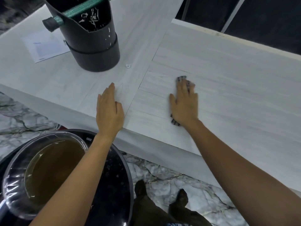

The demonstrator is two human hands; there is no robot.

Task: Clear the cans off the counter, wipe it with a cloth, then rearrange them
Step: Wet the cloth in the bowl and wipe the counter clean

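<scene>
My right hand lies flat on the white counter and presses down a small dark checked cloth. Most of the cloth is hidden under the palm; its ends stick out past the fingertips and at the wrist. My left hand rests flat on the counter near its front edge, fingers together, holding nothing. No cans are in view.
A tall black bin-like container with a green strap stands on the counter at the back left, beside a sheet of paper. A small white cap lies near it. Below left, a clear bowl of brown liquid sits on a round black stand.
</scene>
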